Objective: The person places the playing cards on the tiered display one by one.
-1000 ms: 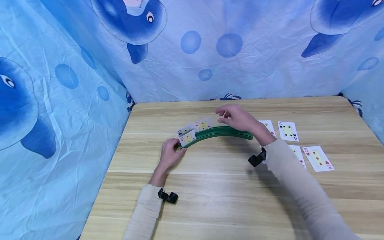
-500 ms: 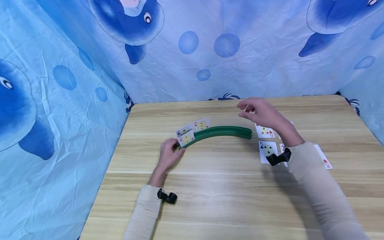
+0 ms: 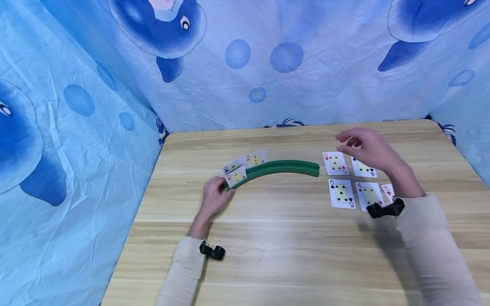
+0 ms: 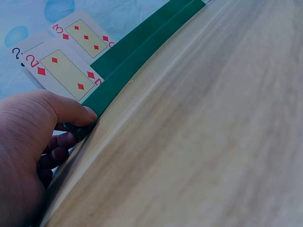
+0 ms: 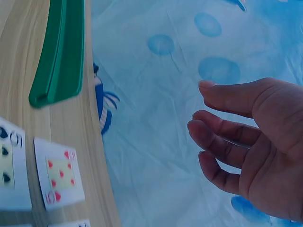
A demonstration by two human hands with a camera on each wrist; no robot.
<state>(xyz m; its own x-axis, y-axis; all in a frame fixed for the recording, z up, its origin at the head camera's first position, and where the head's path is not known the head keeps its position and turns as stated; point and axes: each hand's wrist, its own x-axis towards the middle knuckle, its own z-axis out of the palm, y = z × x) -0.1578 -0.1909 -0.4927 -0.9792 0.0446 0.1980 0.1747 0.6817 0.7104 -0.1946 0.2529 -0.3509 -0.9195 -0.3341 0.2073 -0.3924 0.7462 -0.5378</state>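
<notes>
Left grip [image 3: 213, 195] pinches the green rack [image 3: 283, 167]; right grip [image 3: 366, 148] hovers loosely curled.

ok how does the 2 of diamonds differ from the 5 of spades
The 2 of diamonds stands in the green rack, while the 5 of spades lies flat on the table. The 2 has red pips; the 5 has black ones. The 2 is next to the left hand; the 5 lies apart from it. Both are white-bordered cards with a yellowish centre panel.
</notes>
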